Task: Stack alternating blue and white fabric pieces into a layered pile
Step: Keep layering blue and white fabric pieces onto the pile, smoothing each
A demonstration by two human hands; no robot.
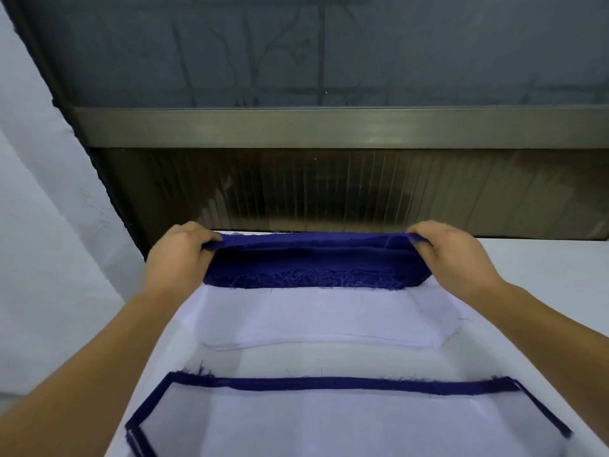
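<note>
Your fingertips were hidden under the blue fabric piece (316, 258) — your left hand (179, 255) and right hand (454, 255) each pinched a far corner, lifting it above the white fabric pile (316, 318).

A dark blue piece (316, 262) with frayed edges is lifted at its two far corners, sagging over a blue stack. Nearer lies a white stack (316, 321). Nearest, the layered pile (346, 423) shows white on top with blue edging beneath.

Window frame (329, 127) blocks the far side; bare table (543, 265) lies open rightward.
</note>
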